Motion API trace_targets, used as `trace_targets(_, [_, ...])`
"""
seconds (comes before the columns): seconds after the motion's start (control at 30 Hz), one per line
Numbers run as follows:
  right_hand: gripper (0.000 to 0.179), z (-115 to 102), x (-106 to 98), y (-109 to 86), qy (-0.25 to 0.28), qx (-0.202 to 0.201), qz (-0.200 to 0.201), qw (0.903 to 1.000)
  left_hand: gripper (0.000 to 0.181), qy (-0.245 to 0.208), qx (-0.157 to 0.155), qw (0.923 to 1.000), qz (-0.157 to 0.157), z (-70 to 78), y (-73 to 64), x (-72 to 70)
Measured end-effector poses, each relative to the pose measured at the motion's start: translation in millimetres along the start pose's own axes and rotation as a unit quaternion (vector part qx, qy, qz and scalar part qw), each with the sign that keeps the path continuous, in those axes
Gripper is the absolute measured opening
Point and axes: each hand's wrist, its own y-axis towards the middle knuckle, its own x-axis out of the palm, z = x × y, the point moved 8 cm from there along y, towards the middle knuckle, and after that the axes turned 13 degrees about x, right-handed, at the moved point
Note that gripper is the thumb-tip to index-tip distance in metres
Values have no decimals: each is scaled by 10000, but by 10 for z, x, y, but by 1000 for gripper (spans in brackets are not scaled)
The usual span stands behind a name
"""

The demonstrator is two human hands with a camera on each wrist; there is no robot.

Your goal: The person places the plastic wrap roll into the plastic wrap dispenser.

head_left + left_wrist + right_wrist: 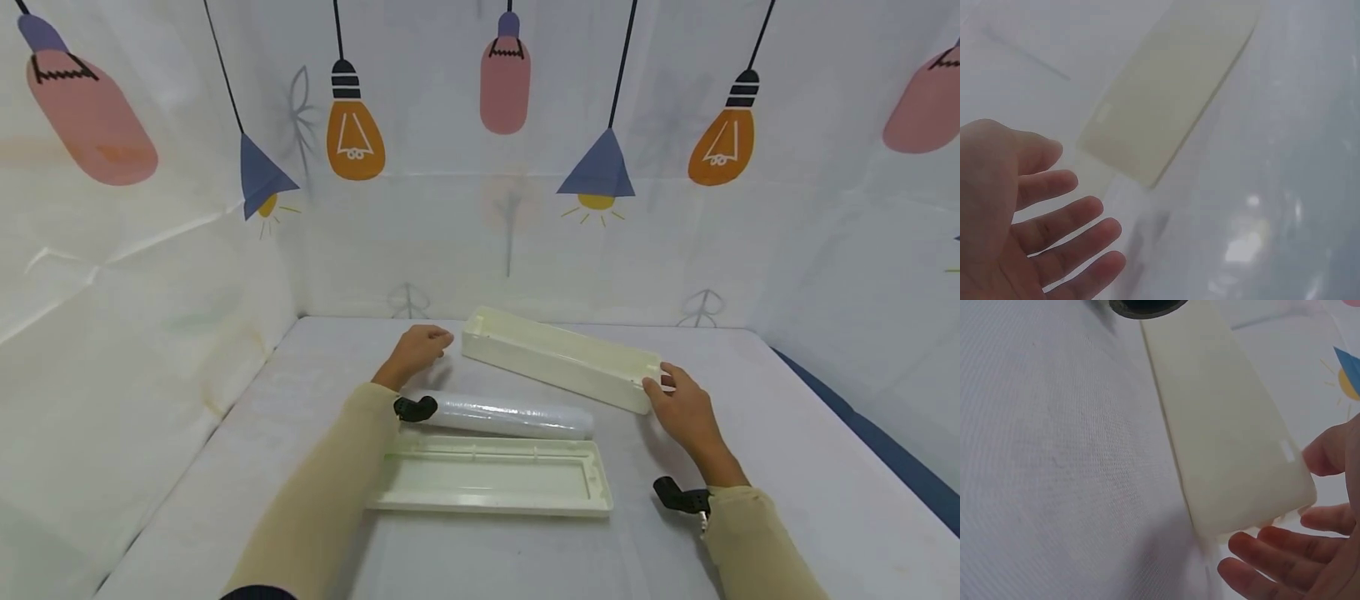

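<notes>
A long cream plastic box (562, 367), open at the top, lies at a slant near the back of the table. My right hand (682, 408) holds its right end, the thumb at the front wall's rim and the fingers around the end wall. Just off the box's left end is my left hand (420, 350), fingers spread and loosely bent, with nothing in them. In the left wrist view a gap shows between those fingers and the box (1160, 94). A clear-wrapped white roll (510, 417) lies in front of the box, its left end partly behind the left wrist.
Nearest me lies a shallow cream lid (487, 479), its inner side up, the left end hidden by my left sleeve. White cloth covers the table (510, 558). A printed sheet wall (450, 250) rises behind, with more sheeting at both sides.
</notes>
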Motion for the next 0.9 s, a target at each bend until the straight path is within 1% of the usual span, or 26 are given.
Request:
trace_targets(0.07, [68, 14, -17, 8, -19, 0, 6, 10000, 43, -277, -79, 9995, 89, 3, 56, 44])
trace_targets(0.2, [71, 54, -10, 18, 36, 132, -157, 9998, 40, -732, -422, 9958, 347, -61, 143, 151])
trace_targets(0.27, [71, 65, 12, 17, 142, 175, -275, 9994, 39, -877, -567, 9934, 475, -96, 160, 192])
trace_targets(0.33, [71, 66, 29, 12, 270, 207, -384, 9987, 39, -1007, -635, 9914, 551, -100, 162, 225])
trace_targets(0.43, [69, 63, 34, 20, 429, 178, -434, 9980, 40, -1201, -747, 9883, 563, -97, 167, 262])
trace_targets(0.5, [69, 68, 36, 29, 483, 185, -467, 9976, 43, -1202, -794, 9881, 545, -83, 171, 270])
trace_targets(0.53, [69, 71, 39, 34, 496, 193, -484, 9974, 43, -1175, -769, 9886, 544, -66, 177, 266])
trace_targets(0.63, [70, 79, 43, 51, 578, 228, -557, 9965, 46, -994, -613, 9917, 528, 9, 203, 249])
trace_targets(0.73, [70, 77, 44, 52, 672, 276, -628, 9954, 48, -832, -484, 9943, 448, 68, 233, 247])
trace_targets(0.83, [70, 89, 47, 50, 732, 352, -715, 9941, 48, -756, -531, 9951, 348, 71, 252, 266])
trace_targets(0.9, [71, 100, 49, 42, 767, 376, -765, 9934, 47, -752, -562, 9950, 340, 62, 260, 279])
